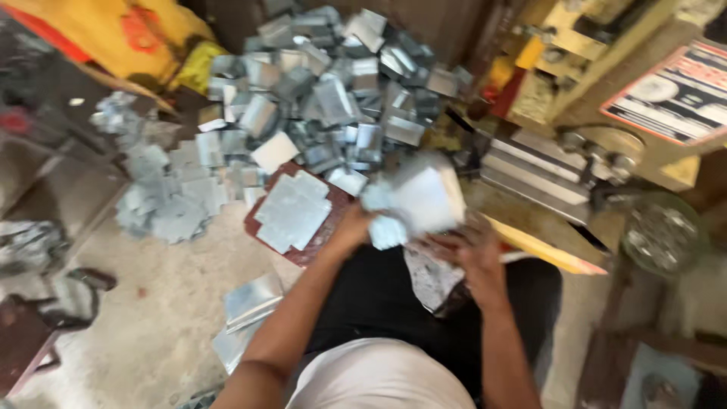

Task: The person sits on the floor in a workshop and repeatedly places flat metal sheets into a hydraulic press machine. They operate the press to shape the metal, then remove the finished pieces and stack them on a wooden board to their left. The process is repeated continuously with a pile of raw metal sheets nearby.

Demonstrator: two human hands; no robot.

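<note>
The person sits on the floor, both hands raised over the lap. The left hand (354, 226) grips the near-left edge of a folded metal sheet (420, 198), fingers closed on it. The right hand (471, 254) sits just below and right of the sheet; motion blur hides its fingers, so whether it is clamped on the sheet or merely touching it cannot be told.

Just ahead and left of the left hand, a flat cut blank (292, 210) lies on a dark red board (303, 250). Beyond both hands, a pile (333, 91) of bent pieces covers the floor. To the right of the right hand stands a press (545, 170) with yellow parts. More flat sheets (248, 307) lie near the left forearm.

Hazards, as judged from this position:
- The sheet edges look raw; a slip under a bare palm could cut it.
- If the right hand is not firmly engaged, the sheet could twist and drop onto the lap.
- The pile sits close; an outward swing of the sheet could dislodge pieces toward the legs.
</note>
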